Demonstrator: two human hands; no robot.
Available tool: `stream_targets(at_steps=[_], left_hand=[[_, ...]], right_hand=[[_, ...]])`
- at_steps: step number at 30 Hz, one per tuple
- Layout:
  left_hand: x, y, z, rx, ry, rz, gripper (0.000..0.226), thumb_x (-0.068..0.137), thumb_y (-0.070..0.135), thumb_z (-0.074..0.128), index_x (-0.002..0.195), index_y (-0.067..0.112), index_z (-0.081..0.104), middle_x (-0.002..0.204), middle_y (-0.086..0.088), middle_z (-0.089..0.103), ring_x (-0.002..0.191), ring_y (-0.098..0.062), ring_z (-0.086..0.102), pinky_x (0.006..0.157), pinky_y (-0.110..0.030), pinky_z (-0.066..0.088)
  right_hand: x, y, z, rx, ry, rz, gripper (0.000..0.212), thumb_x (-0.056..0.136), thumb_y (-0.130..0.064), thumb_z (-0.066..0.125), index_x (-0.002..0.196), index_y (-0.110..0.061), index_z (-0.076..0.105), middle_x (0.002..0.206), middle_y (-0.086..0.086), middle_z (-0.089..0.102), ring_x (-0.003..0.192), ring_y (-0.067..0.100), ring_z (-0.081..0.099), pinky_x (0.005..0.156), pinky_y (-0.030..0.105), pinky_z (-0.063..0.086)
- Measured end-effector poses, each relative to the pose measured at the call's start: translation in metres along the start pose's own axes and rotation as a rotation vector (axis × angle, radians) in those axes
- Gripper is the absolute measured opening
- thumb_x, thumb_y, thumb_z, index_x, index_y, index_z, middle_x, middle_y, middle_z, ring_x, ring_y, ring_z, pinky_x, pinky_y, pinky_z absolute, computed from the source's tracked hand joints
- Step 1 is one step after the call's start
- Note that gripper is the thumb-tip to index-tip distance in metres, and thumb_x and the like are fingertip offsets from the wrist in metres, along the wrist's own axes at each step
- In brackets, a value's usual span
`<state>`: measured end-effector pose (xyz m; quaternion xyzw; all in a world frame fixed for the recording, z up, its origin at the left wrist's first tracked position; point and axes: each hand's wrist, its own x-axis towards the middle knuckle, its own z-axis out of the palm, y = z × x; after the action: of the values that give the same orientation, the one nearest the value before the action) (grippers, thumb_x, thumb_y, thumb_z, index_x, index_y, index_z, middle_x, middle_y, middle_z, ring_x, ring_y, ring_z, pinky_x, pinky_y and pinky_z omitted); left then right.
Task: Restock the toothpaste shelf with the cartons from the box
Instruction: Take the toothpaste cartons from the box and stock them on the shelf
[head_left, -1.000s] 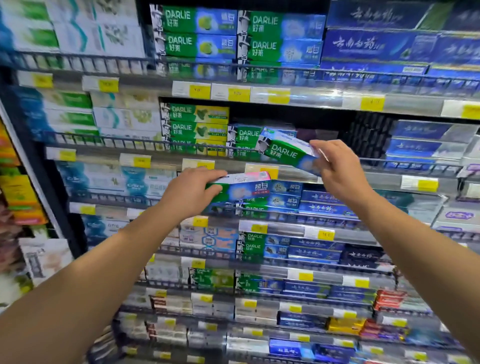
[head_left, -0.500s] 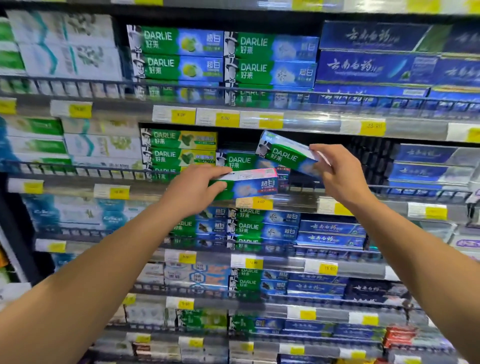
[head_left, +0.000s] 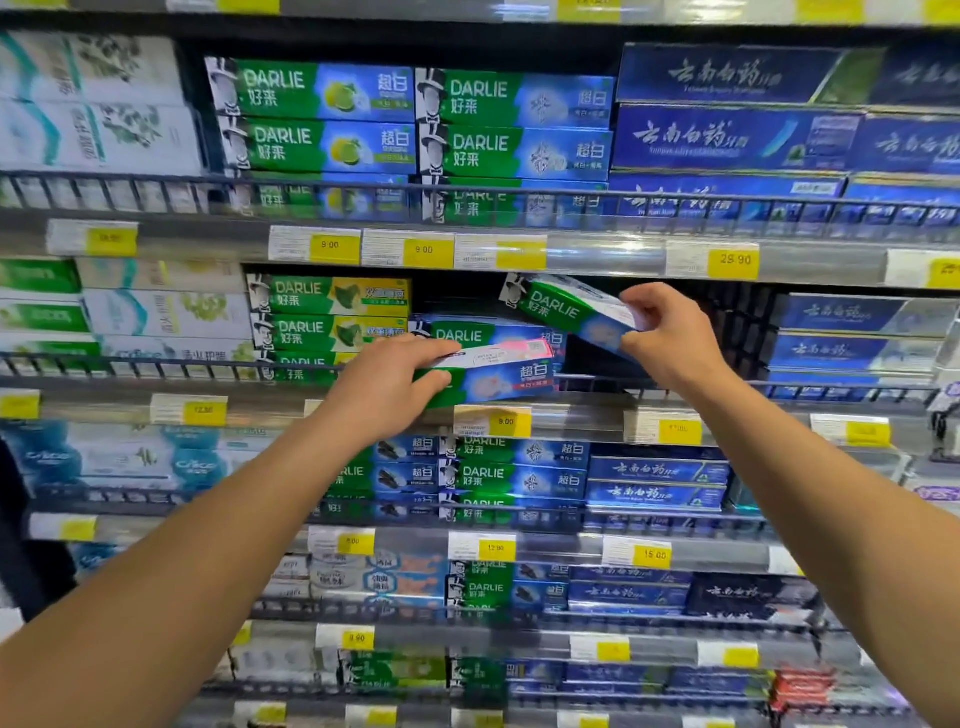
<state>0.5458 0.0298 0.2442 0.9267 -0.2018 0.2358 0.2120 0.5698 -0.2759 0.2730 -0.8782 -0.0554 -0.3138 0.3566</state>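
Green and blue toothpaste cartons fill this store shelf. The left hand (head_left: 387, 392) grips one carton (head_left: 496, 376) near the middle of the frame, fingers on top and thumb on the front, holding it flat at the shelf's front rail (head_left: 171, 366). It looks ready to slide in on top of the DARLIE carton (head_left: 478, 332) already lying there. The right hand (head_left: 670, 338) pinches the end of a second carton (head_left: 566, 312), a little higher and to the right. That one is tilted, its far end poking into the dark gap on the shelf, likely so it can go in end first.

Both held cartons are the same kind as the stack, so they belong in this spot. The tilted carton says DARLIE and 好来. The flat one shows 超白 and has a pink band on top. A yellow price tag (head_left: 506, 422) right below reads 9.00. Farther right, another tag (head_left: 735, 260) reads 29.90. No box is in view.
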Motion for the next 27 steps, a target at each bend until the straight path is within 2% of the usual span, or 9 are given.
stream_targets(at_steps=[7,11,14,16,19,21,24,27], left_hand=[[0.011,0.013,0.004,0.025,0.023,0.005,0.041,0.096,0.034,0.052,0.136,0.035,0.049,0.125,0.004,0.059,0.118,-0.019,0.049,0.097,-0.036,0.037],[0.016,0.015,0.007,0.024,0.018,-0.004,0.040,0.095,0.036,0.053,0.135,0.036,0.050,0.120,0.006,0.060,0.113,-0.019,0.051,0.095,-0.040,0.043],[0.018,0.015,0.008,0.015,0.015,-0.009,0.040,0.095,0.035,0.052,0.135,0.035,0.050,0.120,0.007,0.059,0.113,-0.020,0.051,0.096,-0.042,0.043],[0.019,0.014,0.007,0.011,0.015,-0.013,0.040,0.095,0.035,0.052,0.135,0.036,0.050,0.121,0.006,0.059,0.114,-0.022,0.050,0.097,-0.044,0.042],[0.020,0.012,0.005,0.012,0.023,-0.020,0.041,0.095,0.033,0.053,0.136,0.034,0.050,0.122,0.005,0.059,0.116,-0.021,0.050,0.098,-0.044,0.042],[0.020,0.011,0.005,0.010,0.035,-0.022,0.041,0.095,0.032,0.054,0.136,0.033,0.050,0.123,0.004,0.060,0.115,-0.020,0.051,0.098,-0.042,0.042],[0.019,0.009,0.004,-0.001,0.055,-0.018,0.041,0.094,0.030,0.055,0.135,0.030,0.052,0.121,0.004,0.060,0.113,-0.018,0.053,0.097,-0.037,0.043],[0.016,0.006,0.004,0.003,0.052,-0.015,0.041,0.094,0.030,0.055,0.135,0.031,0.052,0.124,0.003,0.060,0.116,-0.019,0.052,0.099,-0.038,0.042]], right_hand=[[0.017,0.002,0.001,0.096,-0.015,0.038,0.052,0.072,-0.006,0.075,0.121,-0.015,0.061,0.119,0.004,0.059,0.103,0.015,0.055,0.084,0.024,0.042],[0.016,0.007,0.008,0.409,0.022,0.134,0.055,0.073,-0.004,0.078,0.122,-0.008,0.054,0.112,0.006,0.061,0.100,0.022,0.061,0.083,0.032,0.052],[0.013,0.006,0.014,0.717,0.038,0.218,0.036,0.079,-0.003,0.073,0.108,-0.012,0.054,0.111,0.006,0.064,0.099,0.028,0.066,0.084,0.044,0.057],[0.014,0.005,0.019,0.793,0.010,0.228,0.029,0.083,-0.004,0.070,0.104,-0.014,0.052,0.114,0.010,0.062,0.099,0.029,0.067,0.082,0.046,0.057],[0.019,0.006,0.028,0.790,0.050,0.199,0.039,0.077,-0.005,0.075,0.107,-0.016,0.053,0.111,0.009,0.060,0.103,0.029,0.064,0.087,0.045,0.056],[0.020,0.007,0.034,0.756,0.082,0.208,0.046,0.077,-0.001,0.073,0.115,-0.015,0.051,0.109,0.005,0.060,0.104,0.024,0.063,0.090,0.038,0.054],[0.018,0.011,0.041,0.723,0.130,0.227,0.050,0.080,-0.004,0.071,0.124,-0.013,0.047,0.113,0.005,0.062,0.096,0.012,0.064,0.078,0.019,0.053],[0.017,0.013,0.045,0.757,0.172,0.220,0.049,0.083,-0.005,0.070,0.127,-0.011,0.049,0.113,0.006,0.064,0.097,0.012,0.064,0.072,0.011,0.052]])
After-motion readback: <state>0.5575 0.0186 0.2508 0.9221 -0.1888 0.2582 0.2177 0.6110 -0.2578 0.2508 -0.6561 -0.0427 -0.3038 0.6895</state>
